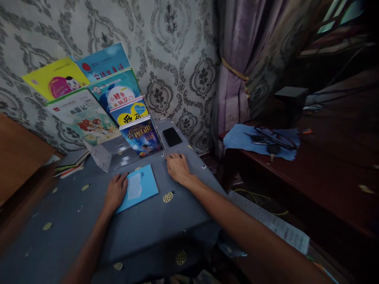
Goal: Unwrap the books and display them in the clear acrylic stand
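A light blue book (149, 179) lies closed on the cloth-covered table, a pale patch with small print on its upper face. My left hand (116, 192) rests flat at the book's left edge, fingers extended and touching it. To the right of the book, apart from it, my right hand (177, 167) lies on the tablecloth, holding nothing, with its fingers loosely bent. Beyond the right hand is a black phone (172, 137). A clear display rack (103, 156) stands behind the book, holding several upright children's books, among them a dark blue one (142, 138) in front.
Several stacked books (71, 162) lie left of the rack. The grey tablecloth (142, 232) has a pineapple print. On the right, a dark red wooden table (322, 173) carries a blue cloth (237, 138) with glasses and keys on it. A tied purple curtain (237, 90) hangs behind.
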A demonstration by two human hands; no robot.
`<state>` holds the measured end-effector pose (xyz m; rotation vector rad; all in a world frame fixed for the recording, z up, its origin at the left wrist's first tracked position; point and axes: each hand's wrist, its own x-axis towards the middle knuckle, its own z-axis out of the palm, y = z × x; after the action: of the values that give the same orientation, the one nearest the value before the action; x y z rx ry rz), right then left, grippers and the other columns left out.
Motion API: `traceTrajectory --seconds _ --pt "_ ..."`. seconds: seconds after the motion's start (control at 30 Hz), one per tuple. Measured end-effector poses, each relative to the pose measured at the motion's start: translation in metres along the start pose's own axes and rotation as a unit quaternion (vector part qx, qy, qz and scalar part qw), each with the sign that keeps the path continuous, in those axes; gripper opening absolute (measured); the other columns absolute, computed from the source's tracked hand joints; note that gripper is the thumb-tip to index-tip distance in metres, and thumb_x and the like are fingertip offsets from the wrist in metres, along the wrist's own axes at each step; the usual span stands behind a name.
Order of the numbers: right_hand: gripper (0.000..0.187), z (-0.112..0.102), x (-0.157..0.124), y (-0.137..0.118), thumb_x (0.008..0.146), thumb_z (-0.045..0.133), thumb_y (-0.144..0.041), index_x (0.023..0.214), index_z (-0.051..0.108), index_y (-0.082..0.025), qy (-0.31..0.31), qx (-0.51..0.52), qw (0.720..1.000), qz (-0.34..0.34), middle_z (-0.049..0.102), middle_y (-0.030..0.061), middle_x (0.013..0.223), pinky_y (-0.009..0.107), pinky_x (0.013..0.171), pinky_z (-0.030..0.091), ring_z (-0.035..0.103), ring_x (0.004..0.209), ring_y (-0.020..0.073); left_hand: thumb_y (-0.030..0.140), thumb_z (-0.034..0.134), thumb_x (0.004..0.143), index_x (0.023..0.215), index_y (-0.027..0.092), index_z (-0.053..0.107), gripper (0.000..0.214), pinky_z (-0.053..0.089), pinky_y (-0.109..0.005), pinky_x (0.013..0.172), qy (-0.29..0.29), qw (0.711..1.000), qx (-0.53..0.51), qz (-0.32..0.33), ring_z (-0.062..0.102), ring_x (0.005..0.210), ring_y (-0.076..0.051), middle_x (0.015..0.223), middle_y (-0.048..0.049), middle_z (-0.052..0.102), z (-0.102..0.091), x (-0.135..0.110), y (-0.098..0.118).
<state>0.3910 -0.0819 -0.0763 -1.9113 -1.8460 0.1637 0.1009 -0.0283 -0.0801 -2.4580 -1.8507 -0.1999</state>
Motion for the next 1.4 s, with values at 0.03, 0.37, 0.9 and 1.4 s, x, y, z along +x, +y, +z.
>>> traceTrajectory --seconds 0.03,0.37,0.9,1.4 --pt "0.036 -0.001 0.0 -0.002 0.097 0.04 -0.013 0.119 0.067 -0.014 -0.001 0.014 1.0 -0.003 0.069 0.0183 0.123 0.048 0.108 0.032 0.056 0.12 0.0308 0.035 0.031 0.104 0.146 0.019 0.054 0.051 0.037 -0.048 0.118 0.001 1.0 -0.001 0.008 0.047 0.143 -0.029 0.151 -0.0159 0.053 0.001 0.003 0.009" --pt "0.034 0.006 -0.001 -0.009 0.103 0.041 -0.024 0.127 0.064 -0.016 -0.04 0.094 0.994 -0.038 0.066 0.0154 0.133 0.042 0.105 0.039 0.057 0.123 0.0279 0.032 0.037 0.104 0.145 0.019 0.055 0.047 0.035 -0.047 0.119 0.004 0.999 -0.019 0.035 0.044 0.144 -0.029 0.152 -0.0156 0.051 0.005 0.015 0.056" --pt "0.04 0.023 -0.006 -0.001 0.098 0.048 -0.023 0.135 0.061 -0.012 -0.056 0.086 0.987 -0.121 0.053 0.0192 0.15 0.051 0.116 0.035 0.047 0.141 0.0301 0.03 0.038 0.103 0.138 0.016 0.056 0.042 0.037 -0.059 0.114 0.037 0.999 -0.009 0.034 0.051 0.136 -0.033 0.147 -0.0164 0.056 0.002 0.007 0.061" --pt "0.043 0.026 -0.003 -0.024 0.096 0.043 -0.012 0.136 0.059 -0.016 -0.047 -0.005 0.974 -0.223 0.064 0.0152 0.138 0.052 0.117 0.035 0.05 0.139 0.0271 0.021 0.046 0.099 0.125 0.016 0.065 0.033 0.052 -0.047 0.101 0.069 0.951 -0.102 0.284 0.063 0.117 -0.027 0.128 -0.0135 0.068 0.009 0.022 0.058"
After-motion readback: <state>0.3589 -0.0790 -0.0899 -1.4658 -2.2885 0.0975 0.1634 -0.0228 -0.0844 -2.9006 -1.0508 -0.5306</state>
